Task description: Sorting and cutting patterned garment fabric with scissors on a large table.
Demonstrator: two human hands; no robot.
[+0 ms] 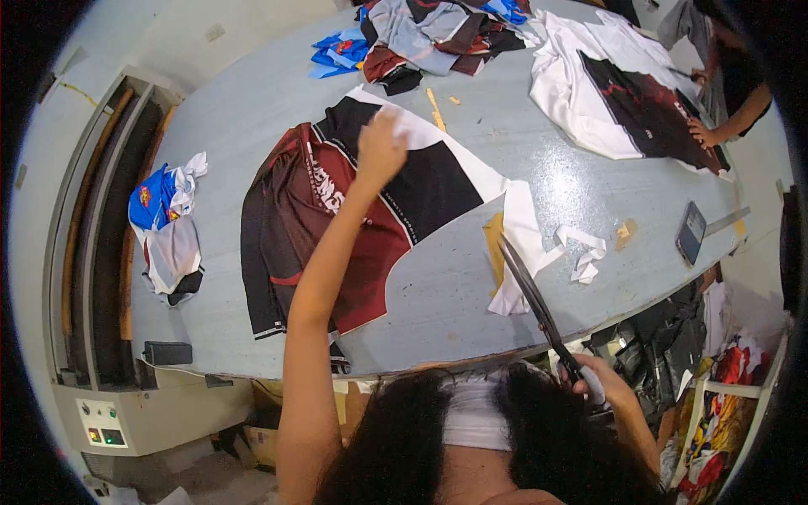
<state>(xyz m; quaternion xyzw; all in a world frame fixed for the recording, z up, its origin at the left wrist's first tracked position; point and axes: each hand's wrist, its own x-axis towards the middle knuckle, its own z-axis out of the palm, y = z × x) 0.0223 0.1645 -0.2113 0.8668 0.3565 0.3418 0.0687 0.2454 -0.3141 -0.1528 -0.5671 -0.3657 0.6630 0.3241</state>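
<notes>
A printed fabric panel [337, 244] in dark red and black lies on the table, with a black band and a white margin along its far right side. My left hand [383, 151] is over the black and white part; its fingers are curled on the fabric's white edge and slightly blurred. In my right hand [602, 379] is a pair of large dark scissors [539, 307] at the table's near edge. Their blades point away from me, over a white fabric scrap [523, 227] and a mustard-coloured piece [494, 248].
Mixed fabric pieces [421, 42] are heaped at the far side. A blue and white bundle [172, 227] lies left. At far right, another person's hand [705, 135] rests on a dark and white panel [648, 114]. A phone [692, 233] stands near the right edge; a machine [109, 421] adjoins the left.
</notes>
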